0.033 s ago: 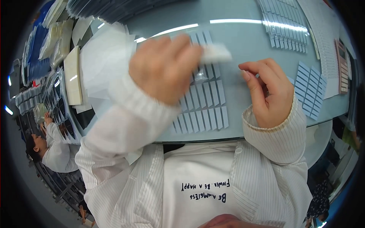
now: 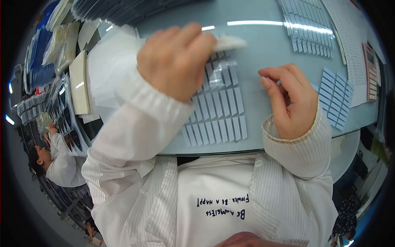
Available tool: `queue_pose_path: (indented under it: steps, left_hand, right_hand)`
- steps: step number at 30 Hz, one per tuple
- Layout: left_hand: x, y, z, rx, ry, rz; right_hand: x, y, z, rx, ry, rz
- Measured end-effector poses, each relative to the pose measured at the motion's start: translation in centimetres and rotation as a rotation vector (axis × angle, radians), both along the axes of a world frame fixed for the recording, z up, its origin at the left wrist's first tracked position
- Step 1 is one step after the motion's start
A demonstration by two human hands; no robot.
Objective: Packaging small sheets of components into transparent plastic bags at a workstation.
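My left hand point(image 2: 175, 61) is closed over the far part of a block of small pale strips point(image 2: 222, 129) laid in rows on the glass tabletop. From its fingers a blurred white flat piece point(image 2: 231, 43) sticks out to the right; its kind I cannot make out. Below that piece, a shiny clear patch like thin film point(image 2: 218, 74) lies over the strips. To the right of the rows, my right hand point(image 2: 291, 99) hovers or rests by the table, thumb and index fingertips brought close together. Nothing shows between those fingertips.
White sheets point(image 2: 111, 61) and a cream pad point(image 2: 79, 84) lie at the left. Dark packets point(image 2: 131, 8) are stacked at the far edge. More strips point(image 2: 335, 96), clear-wrapped pieces point(image 2: 308, 29) and a pink calculator point(image 2: 369, 72) are on the right. Another person point(image 2: 61, 164) sits far left.
My left hand has moved slightly away from me and left with the white piece, uncovering more of the strips and the clear film. My right hand has stayed put.
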State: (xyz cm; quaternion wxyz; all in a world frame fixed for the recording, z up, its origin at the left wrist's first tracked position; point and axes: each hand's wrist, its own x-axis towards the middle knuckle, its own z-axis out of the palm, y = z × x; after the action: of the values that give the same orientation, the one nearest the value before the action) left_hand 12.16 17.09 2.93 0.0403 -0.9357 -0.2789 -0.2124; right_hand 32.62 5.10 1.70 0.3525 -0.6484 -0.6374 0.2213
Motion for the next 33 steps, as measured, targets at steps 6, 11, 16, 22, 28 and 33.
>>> queue_pose_path:
  steps: [6,11,16,22,28,33]
  left_hand:
    - [-0.3,0.9,0.4,-0.037,0.029,0.024]
    - [-2.1,-5.6,0.7,-0.146,0.114,-0.067]
    - [-3.1,-3.5,-0.6,0.090,0.026,0.060]
    - [-4.7,0.5,0.0,0.100,-0.037,-0.025]
    - [-6.9,-8.2,0.7,-0.098,0.035,-0.138]
    - [-9.2,-13.8,1.5,-0.201,0.102,-0.188]
  right_hand:
    - [0.1,0.1,-0.5,0.044,0.014,0.016]
    - [0.0,-0.1,-0.3,0.025,-0.023,0.021]
    - [-0.1,0.0,-0.5,0.020,-0.047,0.019]
    - [-0.5,0.2,-0.8,0.039,-0.060,0.003]
    - [-0.1,0.4,-0.6,-0.005,-0.072,0.028]
    - [-0.6,0.8,-0.5,-0.006,-0.106,0.122]
